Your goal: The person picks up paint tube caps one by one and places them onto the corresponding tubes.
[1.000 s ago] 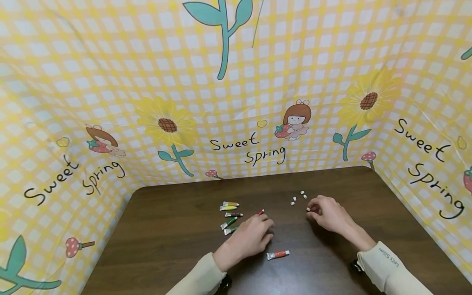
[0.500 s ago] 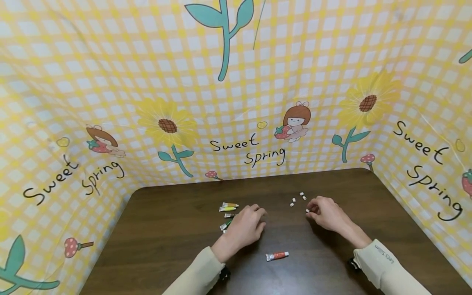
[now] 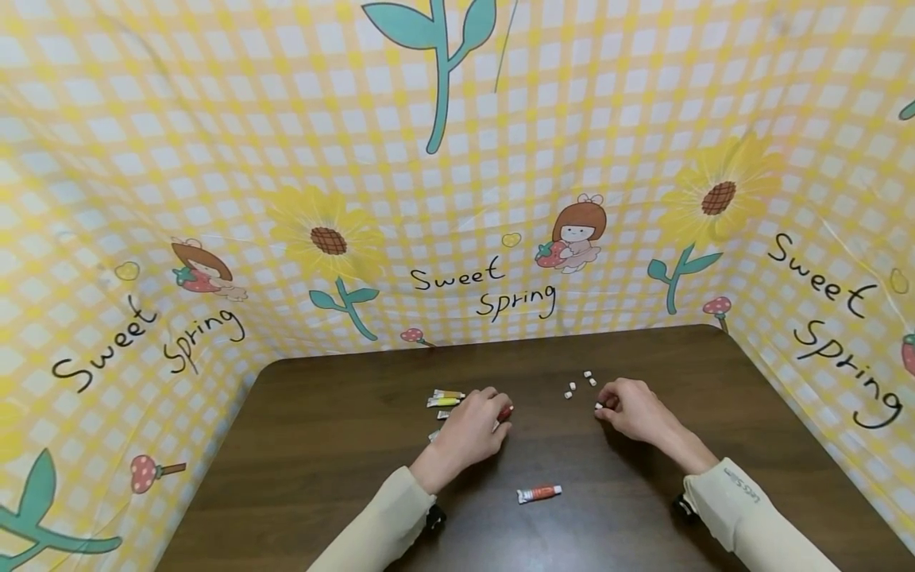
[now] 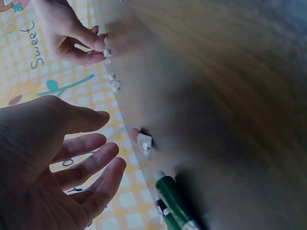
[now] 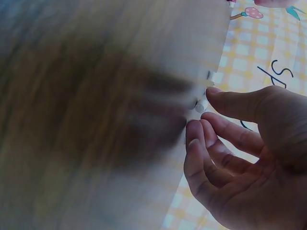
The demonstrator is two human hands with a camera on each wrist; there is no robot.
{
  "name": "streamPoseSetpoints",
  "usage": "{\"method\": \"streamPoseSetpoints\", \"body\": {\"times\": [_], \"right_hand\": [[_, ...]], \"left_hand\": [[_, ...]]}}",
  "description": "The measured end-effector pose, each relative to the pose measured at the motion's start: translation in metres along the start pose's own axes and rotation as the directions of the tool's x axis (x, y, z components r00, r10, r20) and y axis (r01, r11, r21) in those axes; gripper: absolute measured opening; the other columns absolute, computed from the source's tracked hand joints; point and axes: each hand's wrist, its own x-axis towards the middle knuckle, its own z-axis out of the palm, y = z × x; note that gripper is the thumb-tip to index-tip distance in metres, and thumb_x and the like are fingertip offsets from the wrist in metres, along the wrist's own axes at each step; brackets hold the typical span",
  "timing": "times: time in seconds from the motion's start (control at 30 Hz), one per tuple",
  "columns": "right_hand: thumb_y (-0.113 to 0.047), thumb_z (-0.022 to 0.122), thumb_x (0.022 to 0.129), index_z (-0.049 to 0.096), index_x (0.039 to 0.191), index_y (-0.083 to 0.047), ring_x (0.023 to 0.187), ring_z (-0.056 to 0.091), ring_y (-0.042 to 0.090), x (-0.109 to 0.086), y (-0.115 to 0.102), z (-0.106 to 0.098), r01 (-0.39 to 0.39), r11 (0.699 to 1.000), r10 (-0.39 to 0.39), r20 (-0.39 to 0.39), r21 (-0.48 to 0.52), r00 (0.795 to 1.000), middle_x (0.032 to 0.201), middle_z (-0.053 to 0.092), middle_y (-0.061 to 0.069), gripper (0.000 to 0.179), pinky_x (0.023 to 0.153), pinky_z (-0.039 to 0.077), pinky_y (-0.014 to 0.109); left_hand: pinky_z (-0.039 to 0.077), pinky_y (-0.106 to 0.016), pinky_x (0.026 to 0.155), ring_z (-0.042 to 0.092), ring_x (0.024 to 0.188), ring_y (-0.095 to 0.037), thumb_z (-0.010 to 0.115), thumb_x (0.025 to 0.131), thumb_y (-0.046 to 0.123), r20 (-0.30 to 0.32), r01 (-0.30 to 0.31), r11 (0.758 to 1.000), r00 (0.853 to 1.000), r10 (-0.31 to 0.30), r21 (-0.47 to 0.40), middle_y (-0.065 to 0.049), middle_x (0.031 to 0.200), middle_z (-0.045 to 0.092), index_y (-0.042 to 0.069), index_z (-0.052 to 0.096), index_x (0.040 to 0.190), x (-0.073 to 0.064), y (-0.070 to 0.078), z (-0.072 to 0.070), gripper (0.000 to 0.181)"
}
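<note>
A red tube lies left of centre on the table, partly hidden in the head view by the left hand, which reaches over it from the near side. That hand's fingers are loosely bent and apart from the thumb, with nothing gripped between them; the left wrist view shows the open gap. Beneath and to the left of the hand, more tubes lie in a loose row: at the far end an orange-yellow tube and just nearer a yellow tube, with two silvery tube ends showing nearer still at the hand's edge. The left wrist view also shows a green tube with another green one close beside it. To the right, the right hand has its fingers curved towards the thumb, with one white cap at their tips; whether they pinch it or merely touch it, I cannot tell. Just far and left of that hand, four white caps lie loosely grouped. An orange-red tube lies apart on the near side, between the forearms. All this sits on a dark wooden table, with a yellow checked cloth along the far, left and right sides.
</note>
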Motion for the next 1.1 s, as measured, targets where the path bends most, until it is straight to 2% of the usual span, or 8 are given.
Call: {"method": "streamPoseSetpoints", "body": {"times": [0.23, 0.57, 0.8, 1.1], "right_hand": [[-0.009, 0.084, 0.091, 0.076, 0.091, -0.004, 0.073, 0.065, 0.010, 0.003, 0.002, 0.001, 0.017, 1.000, -0.017, -0.008, -0.002, 1.000, 0.080, 0.072, -0.001, 0.009, 0.067, 0.055, 0.033], [-0.009, 0.083, 0.091, 0.075, 0.085, -0.008, 0.070, 0.062, 0.008, 0.003, 0.004, 0.005, -0.008, 1.000, 0.008, -0.017, -0.007, 1.000, 0.075, 0.069, -0.004, 0.010, 0.066, 0.053, 0.032], [-0.007, 0.082, 0.092, 0.076, 0.084, -0.009, 0.070, 0.062, 0.008, 0.006, 0.006, 0.006, 0.022, 0.999, -0.023, -0.030, -0.027, 0.999, 0.076, 0.070, -0.004, 0.010, 0.065, 0.053, 0.031], [-0.005, 0.078, 0.095, 0.075, 0.085, -0.009, 0.071, 0.062, 0.008, 0.005, 0.005, 0.006, 0.021, 1.000, -0.021, -0.009, -0.014, 1.000, 0.078, 0.070, -0.002, 0.012, 0.064, 0.053, 0.032]], "left_hand": [[0.059, -0.034, 0.079, 0.066, 0.089, -0.020, 0.079, 0.098, 0.021, 0.008, 0.033, 0.999, 0.999, -0.033, -0.006, -0.006, 0.105, 0.072, 0.010, 0.076, 0.117, 0.003, -0.005, 0.005, 0.022], [0.059, -0.033, 0.078, 0.066, 0.087, -0.020, 0.079, 0.098, 0.022, 0.003, 0.036, 0.999, 0.999, -0.036, -0.004, -0.006, 0.104, 0.072, 0.010, 0.075, 0.115, 0.005, -0.008, 0.012, 0.021], [0.059, -0.035, 0.079, 0.065, 0.088, -0.020, 0.079, 0.098, 0.022, 0.020, 0.051, 0.999, 0.999, -0.051, -0.010, -0.006, 0.104, 0.071, 0.010, 0.075, 0.116, 0.007, -0.009, 0.014, 0.022], [0.059, -0.035, 0.079, 0.067, 0.087, -0.020, 0.080, 0.097, 0.021, 0.038, 0.051, 0.999, 0.998, -0.050, -0.020, -0.008, 0.102, 0.072, 0.007, 0.075, 0.114, 0.013, -0.010, 0.016, 0.023]]}}
